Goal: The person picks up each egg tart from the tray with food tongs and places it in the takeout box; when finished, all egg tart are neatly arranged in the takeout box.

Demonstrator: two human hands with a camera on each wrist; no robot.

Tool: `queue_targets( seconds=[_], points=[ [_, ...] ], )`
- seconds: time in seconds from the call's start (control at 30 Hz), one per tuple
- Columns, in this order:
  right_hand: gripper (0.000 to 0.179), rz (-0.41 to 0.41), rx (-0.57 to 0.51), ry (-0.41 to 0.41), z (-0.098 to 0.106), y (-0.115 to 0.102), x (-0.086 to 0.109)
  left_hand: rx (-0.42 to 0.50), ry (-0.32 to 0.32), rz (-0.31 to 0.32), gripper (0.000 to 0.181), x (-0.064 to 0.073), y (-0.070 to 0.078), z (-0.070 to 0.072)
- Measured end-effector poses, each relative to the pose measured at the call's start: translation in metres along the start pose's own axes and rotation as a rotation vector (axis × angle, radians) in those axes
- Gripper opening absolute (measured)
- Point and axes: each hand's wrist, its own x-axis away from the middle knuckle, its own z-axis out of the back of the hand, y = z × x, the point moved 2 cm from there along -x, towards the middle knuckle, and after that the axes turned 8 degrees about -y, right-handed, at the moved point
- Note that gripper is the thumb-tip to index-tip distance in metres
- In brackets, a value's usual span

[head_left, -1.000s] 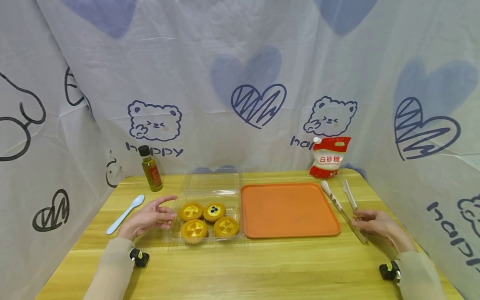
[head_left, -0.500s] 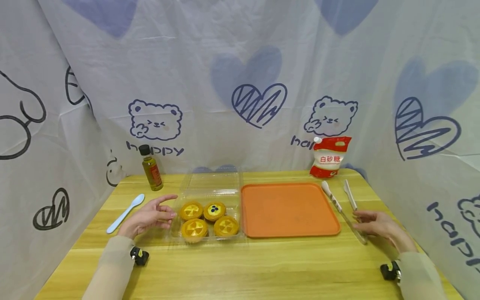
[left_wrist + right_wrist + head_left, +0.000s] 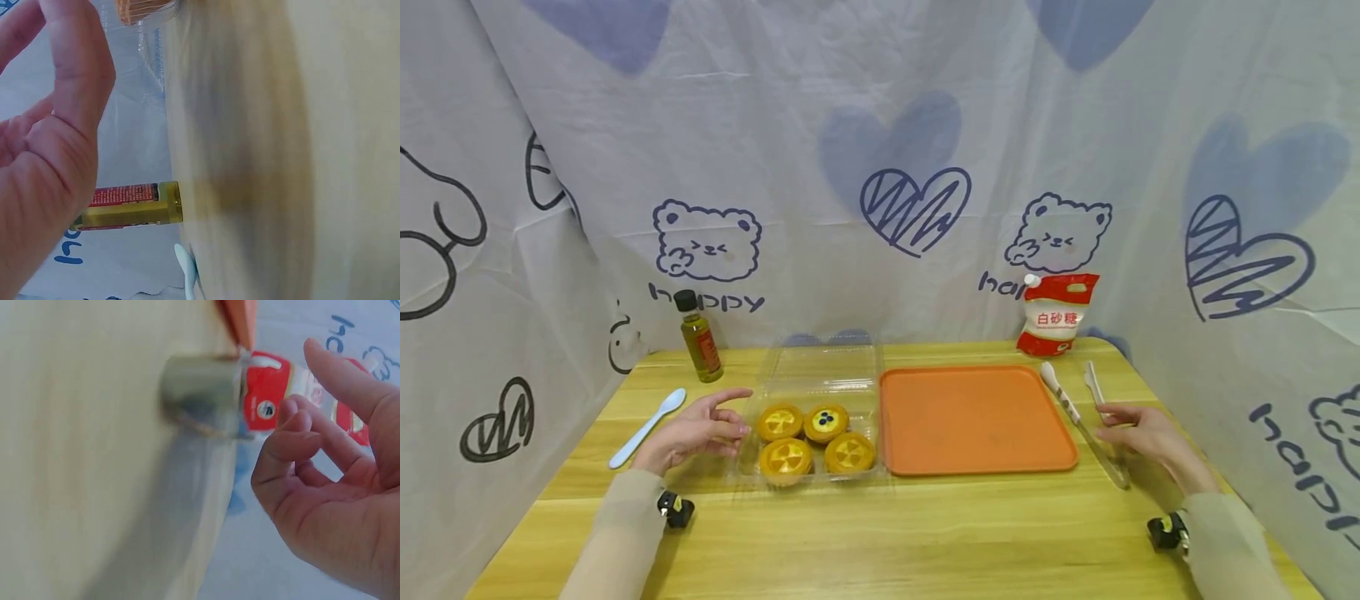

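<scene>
My left hand (image 3: 696, 432) hovers at the left side of a clear plastic clamshell box (image 3: 820, 367), fingers loosely bent and holding nothing. The box lies with its lid folded back and contains several egg tarts (image 3: 786, 457), one topped with dark berries. On the right, my right hand (image 3: 1150, 437) is over a pair of metal tongs (image 3: 1097, 454) with pale tips. Its fingers are relaxed, thumb apart from them in the right wrist view, with nothing between. The tongs (image 3: 203, 387) lie spread on the table, blurred in that view.
An orange tray (image 3: 977, 421) lies between box and tongs. Behind the tongs stands a red-and-white sugar bag (image 3: 1054, 317). An oil bottle (image 3: 702, 342) stands back left, and a light blue spoon (image 3: 647, 427) lies left of my left hand. A printed curtain (image 3: 820, 167) encloses the wooden table.
My right hand has moved slightly up and left over the tongs. The left hand keeps its place beside the box. The whole head view has shifted a little.
</scene>
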Motion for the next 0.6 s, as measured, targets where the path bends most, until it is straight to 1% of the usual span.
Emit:
queue_targets(
  seconds=[0.07,0.2,0.27,0.33,0.47,0.6],
  points=[
    [0.063,0.005,-0.006,-0.016,-0.003,-0.009,-0.003,-0.031,0.017,0.011,0.077,0.001,0.004,0.001],
    [0.061,-0.014,-0.056,-0.071,-0.011,-0.028,-0.011,-0.1,0.088,0.025,0.073,0.002,0.012,0.004],
    [0.06,-0.007,-0.07,-0.1,-0.016,-0.036,-0.016,-0.128,0.132,0.029,0.07,0.001,0.015,0.005],
    [0.059,-0.002,-0.079,-0.118,-0.023,-0.044,-0.023,-0.161,0.16,0.026,0.068,-0.001,0.017,0.004],
    [0.056,0.06,-0.097,-0.15,-0.041,-0.057,-0.037,-0.217,0.224,0.025,0.059,-0.006,0.017,0.002],
    [0.053,0.102,-0.1,-0.168,-0.06,-0.07,-0.05,-0.218,0.305,0.033,0.053,-0.012,0.016,0.0]
  ],
)
